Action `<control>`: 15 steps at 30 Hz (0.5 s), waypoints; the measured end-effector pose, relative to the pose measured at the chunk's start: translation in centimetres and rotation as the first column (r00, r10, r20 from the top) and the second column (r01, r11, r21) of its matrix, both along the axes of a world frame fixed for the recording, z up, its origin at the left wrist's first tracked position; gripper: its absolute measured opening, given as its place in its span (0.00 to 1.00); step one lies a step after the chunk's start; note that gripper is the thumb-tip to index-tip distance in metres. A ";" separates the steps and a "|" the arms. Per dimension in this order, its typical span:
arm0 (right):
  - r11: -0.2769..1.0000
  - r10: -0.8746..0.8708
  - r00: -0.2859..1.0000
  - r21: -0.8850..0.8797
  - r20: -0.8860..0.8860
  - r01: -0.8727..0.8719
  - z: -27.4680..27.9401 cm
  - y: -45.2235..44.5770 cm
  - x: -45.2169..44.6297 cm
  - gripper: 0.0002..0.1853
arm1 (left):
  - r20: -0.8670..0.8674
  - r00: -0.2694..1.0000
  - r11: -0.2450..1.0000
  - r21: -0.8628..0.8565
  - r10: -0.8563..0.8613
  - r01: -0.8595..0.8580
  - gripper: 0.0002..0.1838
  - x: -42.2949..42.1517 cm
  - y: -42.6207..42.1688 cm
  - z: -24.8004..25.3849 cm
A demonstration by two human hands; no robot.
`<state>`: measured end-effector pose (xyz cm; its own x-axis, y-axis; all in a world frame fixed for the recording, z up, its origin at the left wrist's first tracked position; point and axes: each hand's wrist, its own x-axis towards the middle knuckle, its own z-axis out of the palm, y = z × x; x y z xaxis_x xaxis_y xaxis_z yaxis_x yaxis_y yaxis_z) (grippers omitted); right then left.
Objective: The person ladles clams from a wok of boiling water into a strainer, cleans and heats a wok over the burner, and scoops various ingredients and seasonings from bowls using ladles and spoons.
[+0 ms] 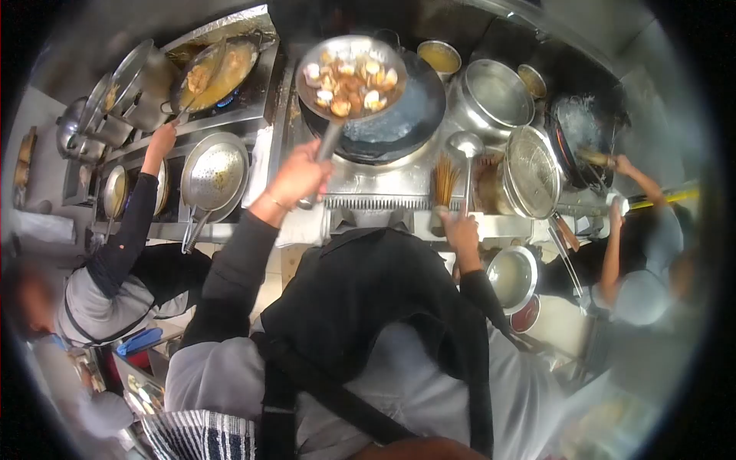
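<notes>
My left hand point(299, 178) is closed around the thick handle of a round metal strainer point(310, 96), lifted over the wok. Clams in their shells point(349, 84), mixed with brown pieces, lie in it. Below and to its right sits the large dark wok point(418, 107), wet inside with a pale sheen. My right hand point(461, 234) grips the handle of a metal ladle point(465, 143), whose bowl is raised to the right of the wok. A bamboo wok brush point(445, 182) stands just left of that hand.
Beyond the wok is a small pot of yellow liquid point(439, 58); a steel pot point(498, 92) and wire strainer point(533, 170) stand right. At left, a co-worker's hand point(159, 142) works a pan of yellow sauce point(218, 73) over flame. Another person's hands point(625, 165) are at the right wok.
</notes>
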<state>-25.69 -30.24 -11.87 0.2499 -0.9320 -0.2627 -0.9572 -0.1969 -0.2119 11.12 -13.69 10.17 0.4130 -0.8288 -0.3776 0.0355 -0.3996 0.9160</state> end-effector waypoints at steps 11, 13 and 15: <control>0.916 -0.048 0.933 0.389 0.357 -0.102 0.9 -0.5 -3.4 0.42 | -0.054 0.993 0.993 -0.063 -0.105 0.102 0.21 5.4 5.0 7.7; 0.771 -0.406 0.785 0.637 0.468 0.019 10.4 -0.7 -2.0 0.40 | -0.006 0.997 0.997 -0.001 -0.075 0.075 0.24 5.6 5.9 5.4; 0.909 -0.276 0.610 0.408 0.742 -0.085 15.4 -0.8 0.4 0.41 | 0.007 0.997 0.996 0.055 -0.077 0.077 0.30 5.8 7.4 3.2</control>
